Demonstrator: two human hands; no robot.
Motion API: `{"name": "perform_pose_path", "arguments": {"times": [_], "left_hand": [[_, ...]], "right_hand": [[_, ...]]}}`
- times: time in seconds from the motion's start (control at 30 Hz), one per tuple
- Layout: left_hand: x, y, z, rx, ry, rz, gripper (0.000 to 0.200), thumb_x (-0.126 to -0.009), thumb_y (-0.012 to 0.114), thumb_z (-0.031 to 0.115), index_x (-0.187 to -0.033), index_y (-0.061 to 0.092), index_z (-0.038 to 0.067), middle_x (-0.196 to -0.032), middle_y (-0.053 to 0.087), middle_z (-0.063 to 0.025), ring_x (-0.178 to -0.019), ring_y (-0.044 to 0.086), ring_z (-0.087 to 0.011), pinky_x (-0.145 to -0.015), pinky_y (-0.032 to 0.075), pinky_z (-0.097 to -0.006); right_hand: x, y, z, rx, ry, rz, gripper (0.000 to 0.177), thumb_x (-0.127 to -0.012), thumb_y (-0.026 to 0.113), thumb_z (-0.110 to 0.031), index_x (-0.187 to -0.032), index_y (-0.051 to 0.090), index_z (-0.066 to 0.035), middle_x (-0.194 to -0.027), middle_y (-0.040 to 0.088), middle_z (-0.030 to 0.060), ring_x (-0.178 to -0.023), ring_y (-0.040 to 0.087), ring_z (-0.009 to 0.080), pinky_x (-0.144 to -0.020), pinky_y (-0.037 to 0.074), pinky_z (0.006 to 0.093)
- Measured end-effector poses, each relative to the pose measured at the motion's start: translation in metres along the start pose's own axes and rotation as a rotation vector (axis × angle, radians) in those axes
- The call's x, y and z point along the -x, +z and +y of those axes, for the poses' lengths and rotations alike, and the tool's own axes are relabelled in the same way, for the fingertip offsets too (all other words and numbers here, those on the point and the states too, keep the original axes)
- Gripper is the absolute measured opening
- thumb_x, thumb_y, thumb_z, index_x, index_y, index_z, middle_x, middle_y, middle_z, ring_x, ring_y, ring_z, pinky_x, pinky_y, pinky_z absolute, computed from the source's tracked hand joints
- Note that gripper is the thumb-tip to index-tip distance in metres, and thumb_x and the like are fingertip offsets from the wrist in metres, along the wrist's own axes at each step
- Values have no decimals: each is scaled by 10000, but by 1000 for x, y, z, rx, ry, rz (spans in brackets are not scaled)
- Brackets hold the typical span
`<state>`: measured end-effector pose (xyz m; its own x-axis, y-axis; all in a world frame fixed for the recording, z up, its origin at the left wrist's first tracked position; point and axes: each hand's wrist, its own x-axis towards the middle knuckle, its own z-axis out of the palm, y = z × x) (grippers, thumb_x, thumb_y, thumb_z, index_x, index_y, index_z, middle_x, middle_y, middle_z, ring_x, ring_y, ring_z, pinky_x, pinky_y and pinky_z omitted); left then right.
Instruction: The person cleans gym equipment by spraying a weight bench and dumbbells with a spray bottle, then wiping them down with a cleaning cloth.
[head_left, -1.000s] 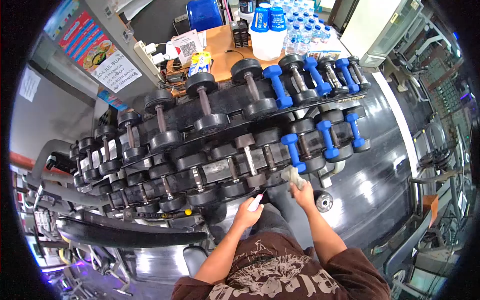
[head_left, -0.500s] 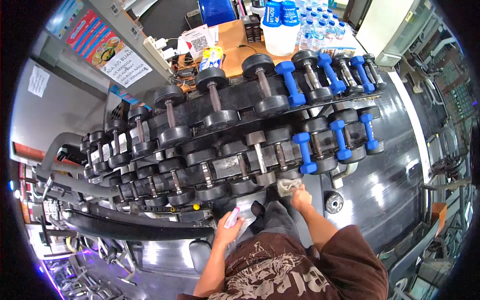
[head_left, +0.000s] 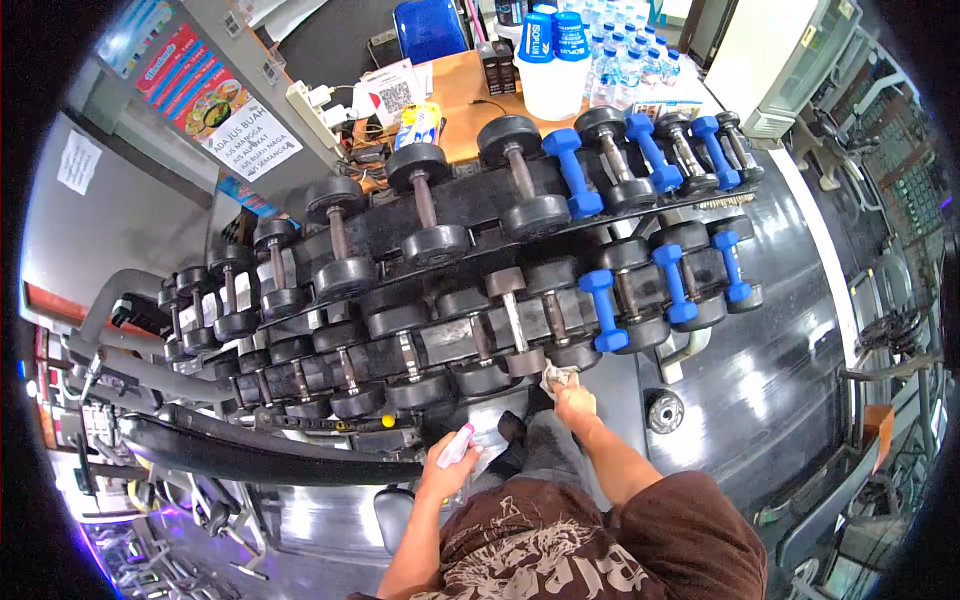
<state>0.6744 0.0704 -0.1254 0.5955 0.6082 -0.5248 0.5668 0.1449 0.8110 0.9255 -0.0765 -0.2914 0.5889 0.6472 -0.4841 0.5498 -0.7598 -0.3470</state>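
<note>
In my left hand [head_left: 440, 472], closed in front of my body, is a small white bottle [head_left: 456, 447] with a pink top. My right hand [head_left: 576, 403] grips a crumpled whitish cloth [head_left: 556, 377]. That cloth is right at the front edge of the lower dumbbell row, overlapping the near ends there in this view. Closest to it are a dumbbell with a shiny metal handle [head_left: 514, 320] and brownish-grey heads, and a black dumbbell [head_left: 556, 318] to its right. A blue dumbbell [head_left: 603, 310] lies farther right on the same tier.
The two-tier rack [head_left: 470, 262] spans the view ahead, with black and blue dumbbells. Behind it, a wooden table [head_left: 455, 95] bears a white bucket [head_left: 552, 90] and water bottles [head_left: 630, 65]. A padded bench [head_left: 270, 450] is at left; a round weight [head_left: 665, 410] lies on the floor at right.
My right hand has moved left with the cloth, which now looks more bunched and sits nearer the metal-handled dumbbell. My left hand has shifted only slightly, still around the bottle.
</note>
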Motion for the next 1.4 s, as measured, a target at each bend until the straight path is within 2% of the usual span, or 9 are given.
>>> {"name": "perform_pose_path", "arguments": {"times": [0.23, 0.4, 0.63, 0.77, 0.87, 1.03, 1.17, 1.3, 1.4], "left_hand": [[10, -15, -12, 25, -11, -7, 172, -889, 767, 145, -942, 630, 55, -734, 625, -1, -601, 606, -93, -569, 515, -273], [14, -18, -7, -2, -30, 10, 177, -889, 759, 156, -933, 624, 51, -719, 623, 1, -597, 600, -88, -564, 495, -271], [16, -17, 3, -40, 9, 5, 174, -888, 767, 130, -937, 628, 39, -735, 632, -10, -608, 619, -97, -574, 514, -272], [16, -16, -3, -12, 22, -3, 174, -888, 767, 144, -934, 628, 50, -726, 629, -4, -607, 612, -89, -569, 504, -271], [18, -12, 3, -20, -23, -20, 163, -887, 761, 150, -926, 628, 64, -703, 618, 14, -599, 591, -75, -561, 479, -262], [22, -16, 3, -39, 14, -16, 179, -881, 770, 150, -930, 632, 48, -742, 642, -8, -623, 636, -104, -585, 522, -275], [27, -16, 6, -48, 27, 2, 180, -888, 759, 165, -929, 622, 56, -720, 630, -4, -608, 612, -95, -578, 503, -273], [29, -21, 14, -51, -24, 26, 193, -894, 757, 185, -932, 616, 60, -716, 628, -3, -608, 605, -93, -582, 499, -275], [29, -23, 4, -24, -12, 14, 197, -883, 776, 185, -919, 633, 54, -726, 648, -9, -646, 632, -97, -615, 518, -275]], "right_hand": [[-10, -65, 8, -344, 206, 430, 576, -841, 716, -184, -1392, 564, -257, -1236, 507, 213, -1052, 626, 448, -922, 518, 521], [-10, -11, -3, -337, 332, 286, 666, -859, 654, -143, -1476, 471, -315, -1234, 516, 245, -1052, 624, 460, -930, 514, 518], [24, -19, 43, -57, -39, -116, 573, -827, 663, -147, -1357, 593, -352, -1277, 537, 208, -1079, 641, 409, -946, 525, 480], [-1, -22, 50, -398, 237, 431, 519, -822, 695, -142, -1311, 632, -304, -1270, 563, 194, -1068, 627, 417, -940, 515, 468], [-38, -3, 57, -534, 126, 657, 519, -826, 698, -130, -1328, 626, -243, -1192, 631, 186, -1067, 625, 409, -949, 506, 463], [-29, 34, 30, -648, 166, 648, 473, -846, 700, -200, -1315, 636, -200, -1132, 668, 198, -1066, 644, 396, -923, 519, 485], [26, 26, 29, -265, -41, 59, 462, -810, 696, -263, -1267, 661, -207, -1151, 660, 193, -1074, 629, 431, -908, 532, 498], [-11, 25, 46, -527, -254, 834, 518, -821, 673, -184, -1334, 617, -226, -1132, 647, 191, -1041, 624, 430, -914, 519, 504], [-29, -21, 28, -443, 88, 594, 551, -846, 669, -166, -1383, 579, -248, -1167, 609, 208, -1072, 611, 431, -929, 514, 493]]}}
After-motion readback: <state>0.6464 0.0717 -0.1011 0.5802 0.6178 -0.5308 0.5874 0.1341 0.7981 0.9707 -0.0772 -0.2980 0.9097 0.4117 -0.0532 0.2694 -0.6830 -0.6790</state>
